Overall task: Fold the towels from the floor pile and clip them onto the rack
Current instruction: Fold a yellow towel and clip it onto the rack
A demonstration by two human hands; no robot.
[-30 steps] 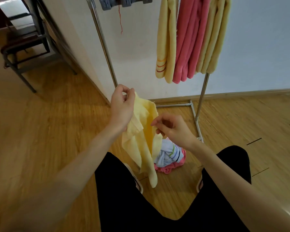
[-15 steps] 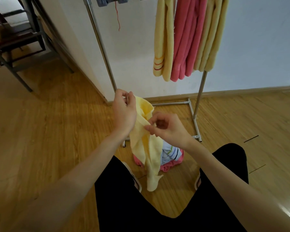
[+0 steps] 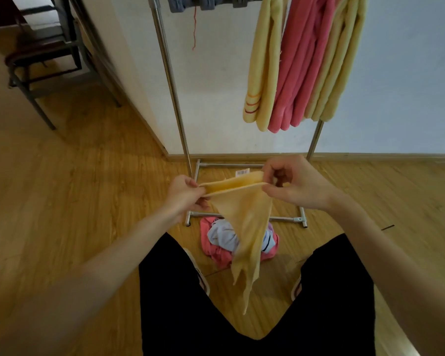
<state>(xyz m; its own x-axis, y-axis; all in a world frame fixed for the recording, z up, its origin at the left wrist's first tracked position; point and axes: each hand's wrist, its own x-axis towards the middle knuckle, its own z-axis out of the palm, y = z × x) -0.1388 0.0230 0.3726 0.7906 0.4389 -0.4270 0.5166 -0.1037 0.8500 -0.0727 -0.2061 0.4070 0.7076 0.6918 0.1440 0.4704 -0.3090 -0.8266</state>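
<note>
A pale yellow towel (image 3: 244,222) hangs between my hands, its top edge stretched level. My left hand (image 3: 185,195) pinches the left corner and my right hand (image 3: 293,183) pinches the right corner. The rest of the cloth droops to a point over the floor pile (image 3: 217,240), a heap of pink and white striped towels lying between my feet. Behind stands the metal rack (image 3: 171,73), with yellow towels (image 3: 263,62) and a pink towel (image 3: 302,62) hanging from its top bar.
Grey clips (image 3: 188,2) hang on the rack's top bar at the left. The rack's base frame (image 3: 285,219) lies on the wooden floor just past the pile. A dark metal chair (image 3: 39,60) stands at the far left beside a white wall.
My hands have moved apart, the right one sliding out along the edge, so the bunched towel is now drawn out flat at the top. The view has tilted down.
</note>
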